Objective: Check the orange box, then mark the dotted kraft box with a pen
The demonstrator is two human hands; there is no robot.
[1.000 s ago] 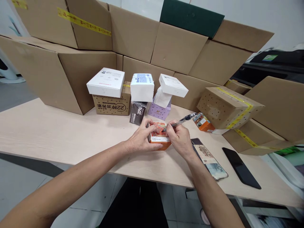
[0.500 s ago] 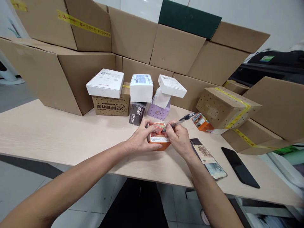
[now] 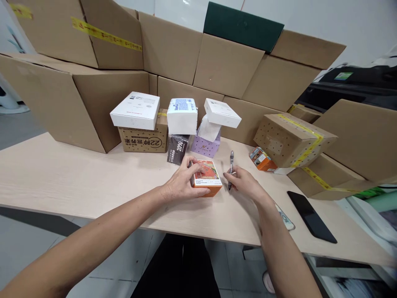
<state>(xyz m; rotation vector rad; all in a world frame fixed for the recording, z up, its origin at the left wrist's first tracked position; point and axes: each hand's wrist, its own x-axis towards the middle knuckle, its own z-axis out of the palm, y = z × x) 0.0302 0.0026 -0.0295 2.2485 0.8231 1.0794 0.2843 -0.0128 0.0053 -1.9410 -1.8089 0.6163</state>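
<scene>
My left hand (image 3: 185,179) grips a small orange box (image 3: 211,191) on the table, its thumb and fingers around the left side. The box's top shows a red and green picture above a white band of small print. Just right of the box, my right hand (image 3: 245,182) pinches a pen (image 3: 231,162) between thumb and fingers. The pen stands nearly upright with its dark tip low, close to the table; whether it touches cannot be made out. My right forearm partly covers a banknote-patterned item (image 3: 285,218).
Behind my hands stand a dark 20% box (image 3: 178,150), a purple tissue box (image 3: 206,142) and a brown carton (image 3: 144,140) under a white box (image 3: 136,108). Rightward lie a black phone (image 3: 311,216), another orange box (image 3: 262,159) and taped cartons (image 3: 288,140). Large cardboard panels (image 3: 228,62) wall the back.
My right hand has moved right, off the orange box's top, and the pen has swung from slanted to nearly upright. My left hand still holds the box in place.
</scene>
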